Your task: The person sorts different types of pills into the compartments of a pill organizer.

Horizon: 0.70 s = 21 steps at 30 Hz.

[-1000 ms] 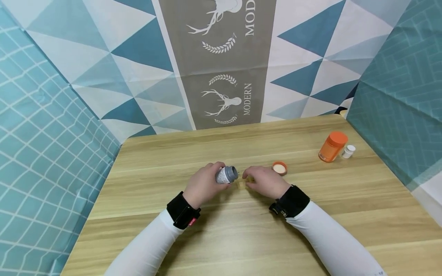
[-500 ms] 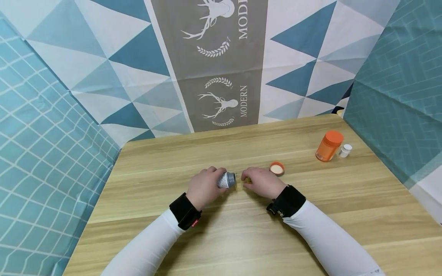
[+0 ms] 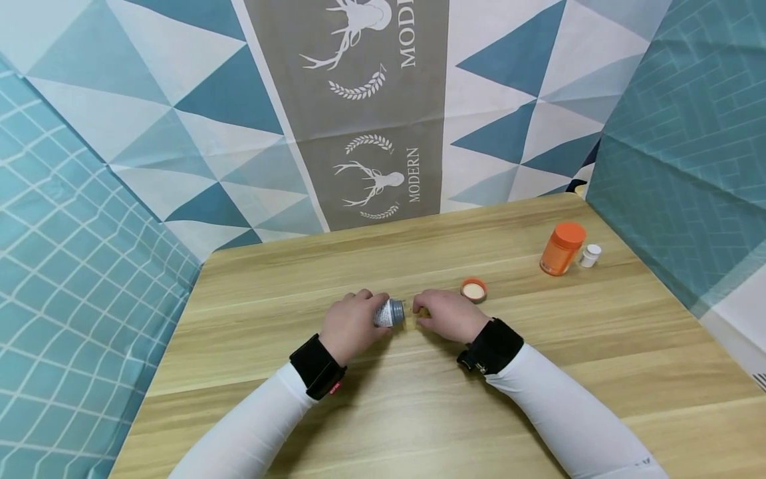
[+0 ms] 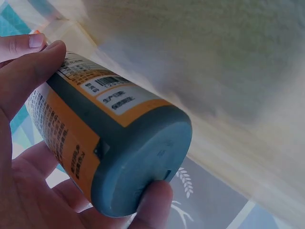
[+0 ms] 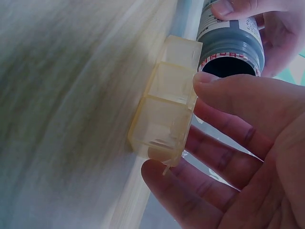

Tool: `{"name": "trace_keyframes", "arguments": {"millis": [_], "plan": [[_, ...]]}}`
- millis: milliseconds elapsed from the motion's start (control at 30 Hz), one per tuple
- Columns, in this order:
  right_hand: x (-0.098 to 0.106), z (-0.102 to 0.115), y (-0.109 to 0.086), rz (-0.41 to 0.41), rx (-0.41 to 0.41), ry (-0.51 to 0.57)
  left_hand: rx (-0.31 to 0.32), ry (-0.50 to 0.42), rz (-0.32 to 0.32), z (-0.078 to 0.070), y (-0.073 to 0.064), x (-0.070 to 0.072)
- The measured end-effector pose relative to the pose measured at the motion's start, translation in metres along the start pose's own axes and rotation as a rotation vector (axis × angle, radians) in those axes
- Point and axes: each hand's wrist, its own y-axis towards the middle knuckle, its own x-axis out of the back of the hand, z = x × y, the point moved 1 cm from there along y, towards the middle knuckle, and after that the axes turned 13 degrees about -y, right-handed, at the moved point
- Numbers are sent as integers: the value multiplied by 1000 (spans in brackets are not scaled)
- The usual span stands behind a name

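My left hand (image 3: 353, 324) grips a grey-blue pill bottle (image 4: 138, 143) with an orange and white label. In the head view the bottle lies nearly level, its uncapped mouth to the right. A translucent yellowish pill organizer (image 5: 164, 102) with several compartments sits between the thumb and fingers of my right hand (image 3: 451, 314). The right wrist view has the dark bottle mouth close beside the organizer's far end; whether they touch, I cannot tell. In the head view the right hand hides most of the organizer. Whether anything lies in its compartments is unclear.
An orange-rimmed cap (image 3: 474, 290) rests inside up just beyond the right hand. Farther right stand an orange jar (image 3: 561, 249) with an orange lid and a small white bottle (image 3: 590, 255). Patterned cloth hangs behind and at both sides of the wooden table (image 3: 383, 426).
The bottle has tipped lower, so its mouth turns away from the head camera and points right. The right hand stays at the organizer. The head view has shifted slightly.
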Motion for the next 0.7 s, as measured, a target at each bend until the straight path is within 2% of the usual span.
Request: {"name": "trace_keyframes", "arguments": {"millis": [700], "plan": [[-1,-4,1,-24,22,-3,-16,123,96,-16,14,12]]}}
